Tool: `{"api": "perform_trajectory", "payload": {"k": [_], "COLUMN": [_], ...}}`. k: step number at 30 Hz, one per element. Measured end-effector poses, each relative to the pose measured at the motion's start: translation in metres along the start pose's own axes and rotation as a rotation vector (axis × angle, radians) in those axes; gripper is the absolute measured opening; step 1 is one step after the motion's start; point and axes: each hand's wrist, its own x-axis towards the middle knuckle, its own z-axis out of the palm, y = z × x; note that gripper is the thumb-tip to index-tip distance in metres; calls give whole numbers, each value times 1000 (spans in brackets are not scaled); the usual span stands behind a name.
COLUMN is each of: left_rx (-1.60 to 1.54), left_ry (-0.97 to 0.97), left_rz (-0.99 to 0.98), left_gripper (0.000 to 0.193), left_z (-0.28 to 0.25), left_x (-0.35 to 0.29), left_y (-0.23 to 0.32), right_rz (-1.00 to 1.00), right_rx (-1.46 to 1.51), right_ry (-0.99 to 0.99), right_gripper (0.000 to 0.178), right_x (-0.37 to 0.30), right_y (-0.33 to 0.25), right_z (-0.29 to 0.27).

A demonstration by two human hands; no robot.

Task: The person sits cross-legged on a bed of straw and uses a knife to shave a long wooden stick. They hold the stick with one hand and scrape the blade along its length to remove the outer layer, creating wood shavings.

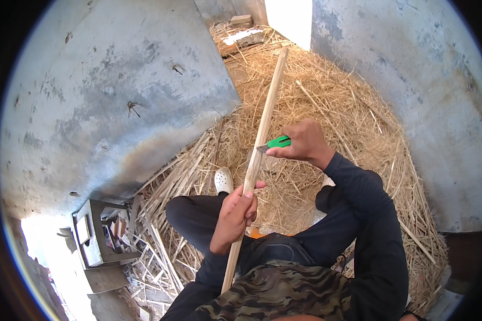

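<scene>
A long, pale wooden strip [264, 120] runs from my lap up and away, leaning a little to the right at its far end. My left hand [235, 215] is wrapped round its lower half, thumb on top. Gripped in my right hand [307, 141] is a green utility knife [278, 142]. Its dark blade meets the strip's right edge, above my left hand. The knife's rear part is hidden inside my fist.
Straw-like shavings [359, 128] cover the ground around my legs. Split strips [163, 182] lie heaped on the left, beside a wooden box [95, 235] with small items in it. Grey walls [123, 91] stand on both sides. A brick [241, 21] rests at the back.
</scene>
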Motion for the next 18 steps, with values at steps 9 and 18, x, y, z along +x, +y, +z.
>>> {"api": "perform_trajectory", "payload": {"k": [9, 18], "left_rx": [8, 191], "left_ry": [-9, -128], "left_rz": [-53, -182], "left_gripper": [38, 38], "left_z": [9, 15], "left_x": [-22, -65], "left_y": [-7, -9], "right_rz": [350, 681], "right_rx": [-188, -236], "right_ry": [-11, 50], "right_gripper": [77, 82], "right_x": [35, 38], "right_y": [82, 172], "right_z": [1, -9]}}
